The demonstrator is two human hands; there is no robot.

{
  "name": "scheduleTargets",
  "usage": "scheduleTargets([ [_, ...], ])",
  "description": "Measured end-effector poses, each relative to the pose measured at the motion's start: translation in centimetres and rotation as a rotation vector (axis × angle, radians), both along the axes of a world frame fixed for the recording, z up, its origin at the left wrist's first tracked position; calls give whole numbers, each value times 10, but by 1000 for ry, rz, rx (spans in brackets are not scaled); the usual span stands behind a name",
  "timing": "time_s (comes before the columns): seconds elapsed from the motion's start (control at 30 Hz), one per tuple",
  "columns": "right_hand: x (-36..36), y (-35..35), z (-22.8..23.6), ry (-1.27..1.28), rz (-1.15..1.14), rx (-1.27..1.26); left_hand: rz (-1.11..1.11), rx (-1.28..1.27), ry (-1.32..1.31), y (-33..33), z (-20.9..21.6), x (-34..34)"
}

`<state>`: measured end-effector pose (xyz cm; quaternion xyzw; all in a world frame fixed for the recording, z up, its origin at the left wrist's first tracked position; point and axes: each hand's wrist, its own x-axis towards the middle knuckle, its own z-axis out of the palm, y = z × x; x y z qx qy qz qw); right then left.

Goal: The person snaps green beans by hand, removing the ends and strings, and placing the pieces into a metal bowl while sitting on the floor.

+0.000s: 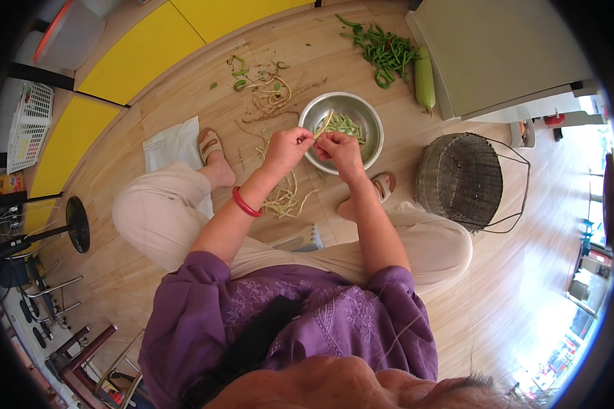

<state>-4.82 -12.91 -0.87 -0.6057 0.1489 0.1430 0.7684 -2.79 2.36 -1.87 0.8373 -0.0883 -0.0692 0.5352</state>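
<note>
My left hand [288,147] and my right hand [342,154] meet over the near side of a round metal bowl [378,136]. Both are closed, fingertips pinching a pale long bean [326,122] that sticks up between them. Short green bean pieces [348,125] lie in the bowl. Between my feet, to the left of the bowl, whole pale long beans [288,199] are spread on the floor. Another loose heap of long beans [273,94] lies farther off, with thin brownish strands and green scraps around it. My fingers partly hide the bean they grip.
Green peppers [383,53] are piled at the far right beside a long pale-green gourd [424,78], near a grey cabinet [505,54]. A woven basket [433,178] with a tall handle stands by my right knee. A white bag [173,147] lies by my left foot.
</note>
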Motion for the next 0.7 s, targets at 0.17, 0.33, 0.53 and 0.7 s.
scheduleTargets([
  [0.17, -1, 1, -4, -8, -4, -8, -19, 130, -192, -2, 8, -3],
  [0.33, 0, -1, -7, -4, 13, -53, 2, 79, -111, -7, 9, -9],
  [0.53, -2, -1, -11, 34, -10, 23, 2, -322, 361, -5, -3, -5],
  [0.7, -5, -5, -10, 95, -25, 163, -24, -513, 648, -1, 5, -2],
])
